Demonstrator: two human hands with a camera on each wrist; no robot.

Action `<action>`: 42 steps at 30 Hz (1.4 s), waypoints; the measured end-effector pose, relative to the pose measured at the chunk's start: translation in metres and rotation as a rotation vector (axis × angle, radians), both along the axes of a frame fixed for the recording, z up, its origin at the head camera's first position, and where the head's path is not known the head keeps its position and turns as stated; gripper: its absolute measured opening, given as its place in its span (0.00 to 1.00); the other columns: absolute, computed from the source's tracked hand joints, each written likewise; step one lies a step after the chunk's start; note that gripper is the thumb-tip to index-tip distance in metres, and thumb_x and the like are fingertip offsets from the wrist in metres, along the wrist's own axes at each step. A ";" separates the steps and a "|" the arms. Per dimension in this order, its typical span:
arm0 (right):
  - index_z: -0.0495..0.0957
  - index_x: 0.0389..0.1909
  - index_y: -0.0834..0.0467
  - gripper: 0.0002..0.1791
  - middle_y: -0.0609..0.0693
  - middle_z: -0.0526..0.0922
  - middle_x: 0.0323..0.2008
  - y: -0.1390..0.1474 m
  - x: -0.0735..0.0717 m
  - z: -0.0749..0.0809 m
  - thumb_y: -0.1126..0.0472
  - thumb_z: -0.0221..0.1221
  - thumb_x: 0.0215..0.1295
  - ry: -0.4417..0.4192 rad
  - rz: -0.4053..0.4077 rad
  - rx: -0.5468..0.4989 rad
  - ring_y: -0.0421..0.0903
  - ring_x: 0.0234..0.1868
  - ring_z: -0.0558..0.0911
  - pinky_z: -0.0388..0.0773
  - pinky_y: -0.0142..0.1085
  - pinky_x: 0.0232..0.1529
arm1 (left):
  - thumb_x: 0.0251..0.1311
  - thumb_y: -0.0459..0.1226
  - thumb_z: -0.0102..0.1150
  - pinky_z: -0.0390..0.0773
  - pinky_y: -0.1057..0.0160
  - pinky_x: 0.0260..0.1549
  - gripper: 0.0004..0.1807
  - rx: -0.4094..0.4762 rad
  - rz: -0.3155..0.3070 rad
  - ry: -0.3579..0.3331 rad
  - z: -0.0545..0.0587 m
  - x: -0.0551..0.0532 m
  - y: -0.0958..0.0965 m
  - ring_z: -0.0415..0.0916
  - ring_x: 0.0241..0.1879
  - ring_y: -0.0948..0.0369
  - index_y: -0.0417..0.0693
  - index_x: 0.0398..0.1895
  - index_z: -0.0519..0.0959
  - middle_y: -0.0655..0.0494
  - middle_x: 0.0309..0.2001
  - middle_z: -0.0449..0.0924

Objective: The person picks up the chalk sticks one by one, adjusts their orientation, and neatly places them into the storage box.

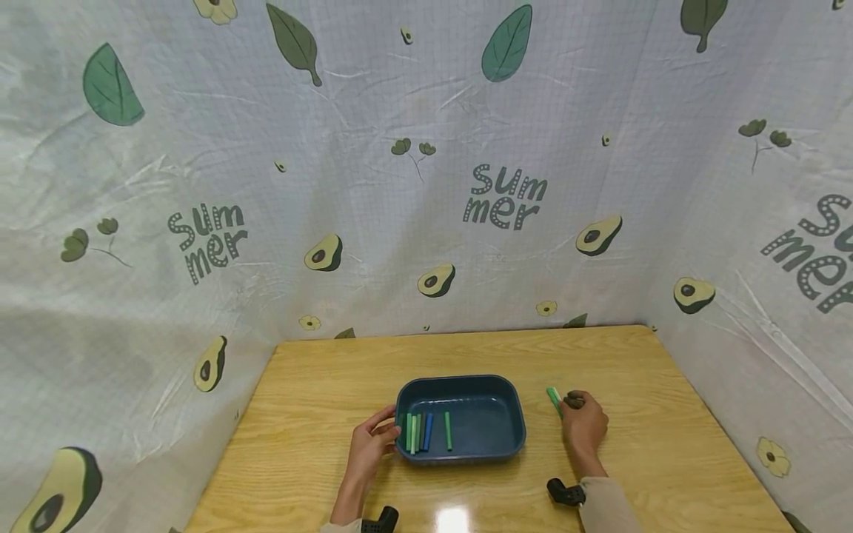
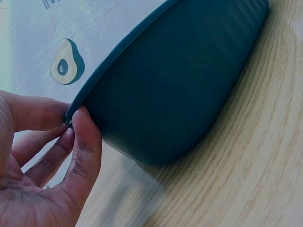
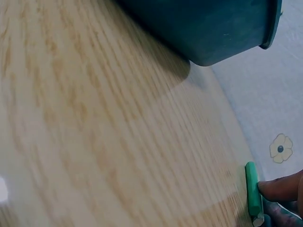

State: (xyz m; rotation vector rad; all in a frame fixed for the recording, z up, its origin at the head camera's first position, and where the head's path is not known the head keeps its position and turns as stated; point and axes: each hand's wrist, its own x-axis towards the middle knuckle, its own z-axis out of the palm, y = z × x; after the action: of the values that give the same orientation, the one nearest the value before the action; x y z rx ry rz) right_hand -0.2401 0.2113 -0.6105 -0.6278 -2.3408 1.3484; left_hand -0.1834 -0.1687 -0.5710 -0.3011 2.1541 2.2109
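A dark teal rectangular tub (image 1: 460, 457) with raised walls stands on the wooden table. My left hand (image 1: 370, 442) pinches its left rim, the thumb (image 2: 87, 142) against the outer wall and fingers over the edge. Inside, several slim sticks lie side by side toward the left, among them a light green stick (image 1: 414, 434) and a blue stick (image 1: 428, 431). Another green stick (image 1: 449, 431) lies a little apart from them. Right of the tub, my right hand (image 1: 585, 426) pinches a green stick (image 3: 253, 189) low at the tabletop, its fingers partly hidden in the right wrist view.
The wooden table (image 1: 313, 385) carries the tub near its middle. Behind and at both sides hangs a pale curtain (image 1: 373, 222) printed with avocados, leaves and lettering. Wrist cameras, such as the black one (image 1: 565, 492) on the right, sit by the sleeves.
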 end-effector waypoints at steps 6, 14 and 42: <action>0.79 0.50 0.65 0.16 0.66 0.86 0.43 -0.002 0.001 0.000 0.62 0.62 0.62 -0.012 0.032 0.030 0.64 0.43 0.83 0.75 0.55 0.45 | 0.63 0.28 0.56 0.80 0.63 0.31 0.26 0.000 0.001 0.008 0.000 0.001 -0.001 0.78 0.41 0.61 0.36 0.66 0.71 0.35 0.61 0.72; 0.79 0.50 0.63 0.17 0.66 0.85 0.43 -0.004 0.006 -0.002 0.62 0.62 0.62 -0.033 0.065 0.056 0.61 0.39 0.84 0.76 0.54 0.37 | 0.64 0.27 0.56 0.81 0.64 0.31 0.26 -0.003 -0.006 0.006 -0.002 0.002 0.000 0.78 0.42 0.60 0.36 0.66 0.71 0.34 0.61 0.71; 0.78 0.56 0.65 0.19 0.68 0.84 0.47 0.006 0.007 0.023 0.64 0.59 0.64 -0.031 0.147 0.039 0.64 0.45 0.82 0.77 0.50 0.41 | 0.63 0.28 0.57 0.81 0.64 0.30 0.26 0.002 0.000 0.013 -0.002 0.002 0.000 0.79 0.45 0.57 0.37 0.66 0.71 0.35 0.61 0.72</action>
State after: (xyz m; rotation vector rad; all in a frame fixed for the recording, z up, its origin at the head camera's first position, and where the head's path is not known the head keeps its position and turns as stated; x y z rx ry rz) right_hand -0.2333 0.2177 -0.5878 -0.4759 -2.4741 1.3593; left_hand -0.1815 -0.1690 -0.5732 -0.2868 2.1578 2.2218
